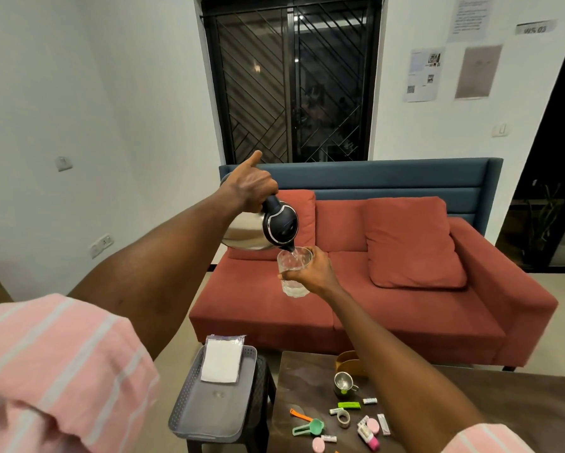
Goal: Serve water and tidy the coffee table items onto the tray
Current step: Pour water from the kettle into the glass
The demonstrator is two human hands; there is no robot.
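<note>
Fingers of the left hand [248, 188] are curled round the black handle of the kettle [258, 228], with the forefinger sticking up free of the grip. Fingers of the right hand [310, 273] wrap the far side of the glass [293, 273], thumb across its near face. Both hands are held up in the air in front of the red sofa [405, 289], well above the coffee table [300, 380].

Key relation: the kettle's spout lies down and to the right of the left fingers, just over the rim of the glass, and a thin stream of water falls into it. The kettle's long axis is tilted steeply, lid end low and steel body high toward the left. The glass stands roughly upright, its mouth directly under the spout and up-left of the right fingers; water shows only in its lower part, so pouring appears to be in progress.

Judged next: levelling the kettle turns on the left wrist alone, while the right hand keeps the glass upright.

Far below both hands, the grey tray [189, 416] sits on a dark stool and carries a white packet [222, 362]. Right of it, the table holds a steel cup [343, 382], a green scoop [310, 428] and other small scattered items awaiting tidying.
</note>
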